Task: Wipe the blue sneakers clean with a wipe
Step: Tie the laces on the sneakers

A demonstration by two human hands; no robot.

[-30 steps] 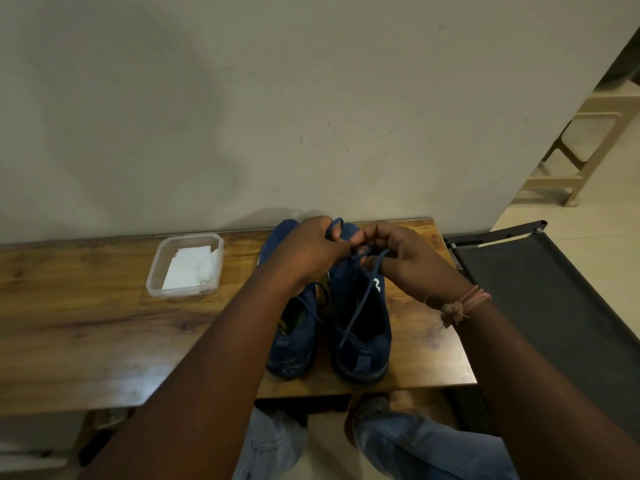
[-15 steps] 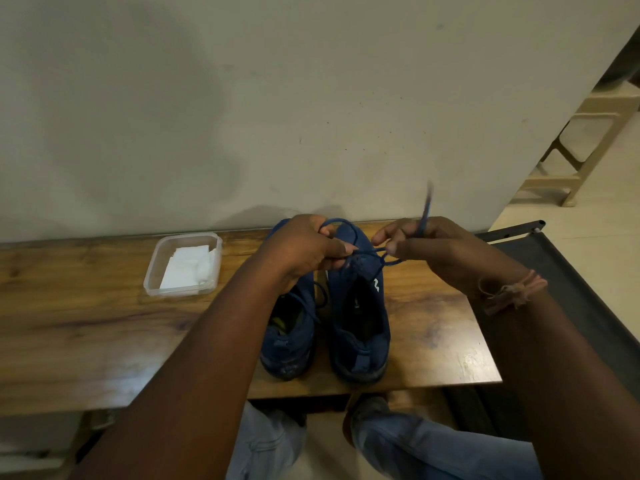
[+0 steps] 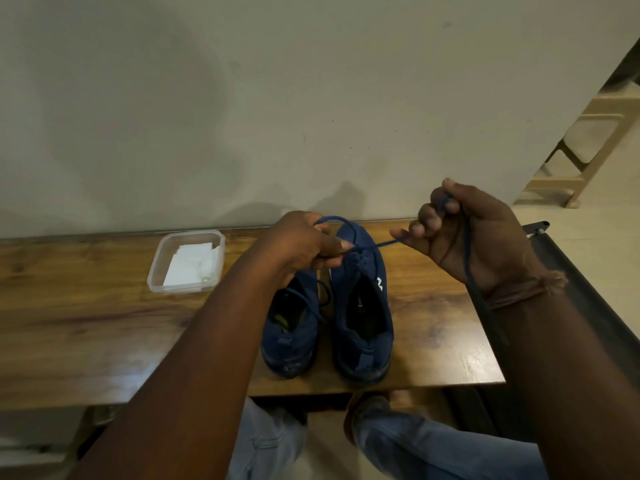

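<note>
Blue lace (image 3: 372, 244) pinched taut between both hands, apparently over sneaker (image 3: 363, 306).

Left hand (image 3: 304, 242) fingers pinched; right hand (image 3: 474, 233) raised, fingers curled.

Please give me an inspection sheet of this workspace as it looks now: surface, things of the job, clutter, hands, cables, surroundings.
Surface: wooden table, glossy, against a wall.
Job's things: two blue sneakers side by side at the near edge; white wipes in a clear container.
Clutter: nothing seen.
Hands: left hand pinches the lace at the right sneaker; right hand pulls its end.
Cables: nothing seen.
Surroundings: dark cot on the right, plastic stool beyond.
</note>
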